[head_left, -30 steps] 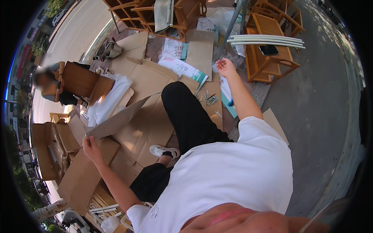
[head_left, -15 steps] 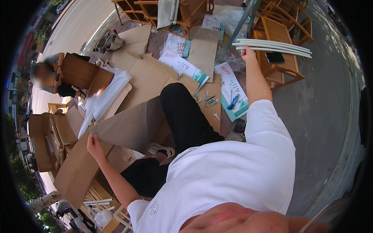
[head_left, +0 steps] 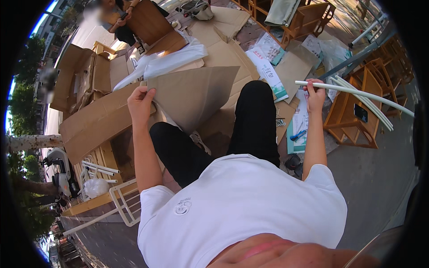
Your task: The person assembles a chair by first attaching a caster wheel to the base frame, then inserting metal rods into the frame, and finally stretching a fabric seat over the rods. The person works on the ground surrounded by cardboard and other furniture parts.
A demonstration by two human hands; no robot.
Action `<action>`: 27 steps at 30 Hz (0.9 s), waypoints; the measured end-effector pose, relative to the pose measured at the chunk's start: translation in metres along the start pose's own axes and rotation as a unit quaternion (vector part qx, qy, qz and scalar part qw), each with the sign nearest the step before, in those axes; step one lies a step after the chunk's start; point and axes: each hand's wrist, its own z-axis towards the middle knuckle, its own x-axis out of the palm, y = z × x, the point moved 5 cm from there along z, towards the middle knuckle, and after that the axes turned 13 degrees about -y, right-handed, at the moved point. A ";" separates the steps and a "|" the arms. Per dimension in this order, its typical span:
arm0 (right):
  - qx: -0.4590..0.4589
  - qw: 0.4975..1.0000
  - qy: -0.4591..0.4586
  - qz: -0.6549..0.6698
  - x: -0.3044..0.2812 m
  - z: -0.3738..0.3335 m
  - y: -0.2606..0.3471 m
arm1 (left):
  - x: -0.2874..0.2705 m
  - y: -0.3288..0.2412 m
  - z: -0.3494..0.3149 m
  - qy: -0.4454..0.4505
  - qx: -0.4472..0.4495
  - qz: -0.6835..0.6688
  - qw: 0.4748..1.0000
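My left hand (head_left: 140,103) grips the edge of a large flat cardboard sheet (head_left: 196,96) and holds it lifted above my knees. My right hand (head_left: 315,96) is closed around a long white rod (head_left: 357,94) that reaches out to the right. More white rods (head_left: 368,105) lie across a small wooden chair (head_left: 353,111) beside it. My legs in black trousers (head_left: 254,125) are bent in front of me.
Flattened cardboard boxes (head_left: 96,120) cover the ground to the left. Printed instruction sheets (head_left: 270,71) and small screws (head_left: 280,121) lie past my knee. A dark phone (head_left: 360,113) rests on the chair. Another person (head_left: 123,18) sits at the far left. A white metal frame (head_left: 123,203) lies low left.
My right hand rose from the sheets on the ground and took hold of a white rod. My left hand lifted the cardboard sheet higher. My head turned, shifting the view.
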 end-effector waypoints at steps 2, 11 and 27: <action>-0.027 0.996 0.089 -0.011 0.050 -0.048 0.006 | -0.001 -0.012 -0.008 0.008 -0.006 -0.040 0.999; -0.005 0.905 0.394 0.160 0.311 -0.194 0.098 | -0.025 -0.039 -0.063 0.077 0.035 -0.084 0.993; 0.005 0.819 0.559 0.132 0.373 -0.288 0.121 | -0.081 -0.049 -0.129 0.048 -0.003 -0.002 0.999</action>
